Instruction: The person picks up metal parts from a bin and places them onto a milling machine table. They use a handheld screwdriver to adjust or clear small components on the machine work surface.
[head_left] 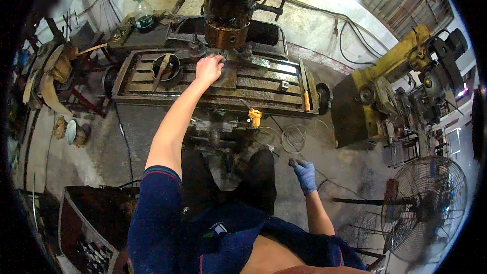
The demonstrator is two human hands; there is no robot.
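Observation:
My bare left hand (209,69) reaches over the slotted metal machine table (144,77), just below the machine's round spindle head (227,33). Its fingers are closed at a small metal part, and what they grip is too small to make out. Lower and to the right, my right hand (304,175) wears a blue glove and is held away from the table. The gloved fingers are curled together around a dark tip that I cannot identify. A round pot (174,66) with a brush laid across it stands on the left part of the table.
A yellow-handled air gun (254,117) hangs at the table's front edge. A yellow-handled tool (306,100) and a small metal block (285,86) lie on the table's right. A large fan (425,205) and a yellow-green machine (355,101) stand right; an open box (94,223) stands lower left.

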